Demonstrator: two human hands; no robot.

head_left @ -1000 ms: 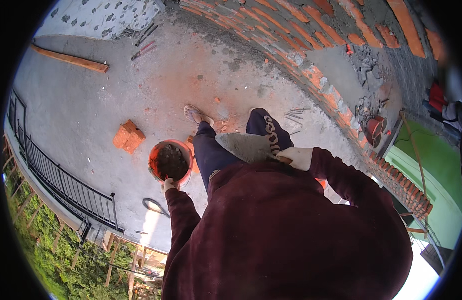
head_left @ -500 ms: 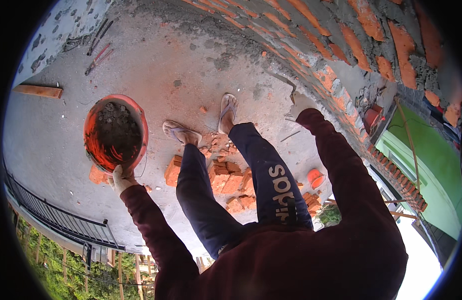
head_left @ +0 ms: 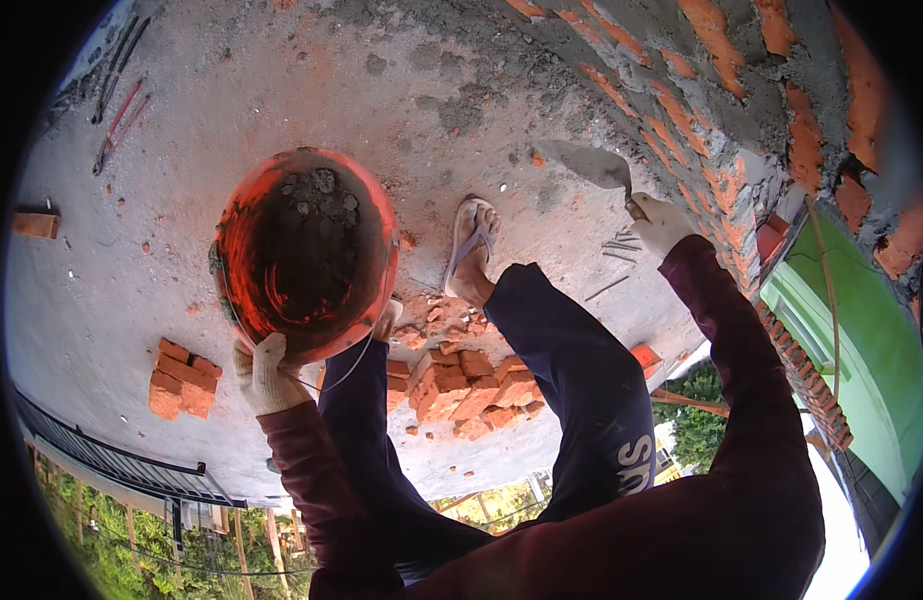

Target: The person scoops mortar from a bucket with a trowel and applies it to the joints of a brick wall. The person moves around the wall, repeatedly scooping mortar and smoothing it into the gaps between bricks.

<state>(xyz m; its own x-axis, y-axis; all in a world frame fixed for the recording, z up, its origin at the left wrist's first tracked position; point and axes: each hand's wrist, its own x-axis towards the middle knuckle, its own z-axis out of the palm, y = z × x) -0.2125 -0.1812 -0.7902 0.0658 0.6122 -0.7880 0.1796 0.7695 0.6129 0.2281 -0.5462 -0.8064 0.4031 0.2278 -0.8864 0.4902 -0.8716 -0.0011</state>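
Observation:
My left hand (head_left: 266,376), in a pale work glove, grips the near rim of an orange-red bucket (head_left: 379,215). The bucket is tipped so that its inside shows, with grey mortar (head_left: 327,195) in it and a thin wire handle hanging by the rim. Out to the right, my gloved right hand (head_left: 664,224) is closed round the handle of a trowel (head_left: 594,163). The trowel's grey blade points left, over the floor beside the brick wall (head_left: 717,185).
Stacked and broken bricks (head_left: 462,385) lie around my legs, with another small brick pile (head_left: 185,380) at left. Red-handled pliers or cutters (head_left: 120,125) rest far left. A dark metal railing (head_left: 122,455) edges the floor at lower left.
The bucket has come right and closer, in front of my legs, with my left hand still on its rim. My right hand and the trowel have come more fully into view.

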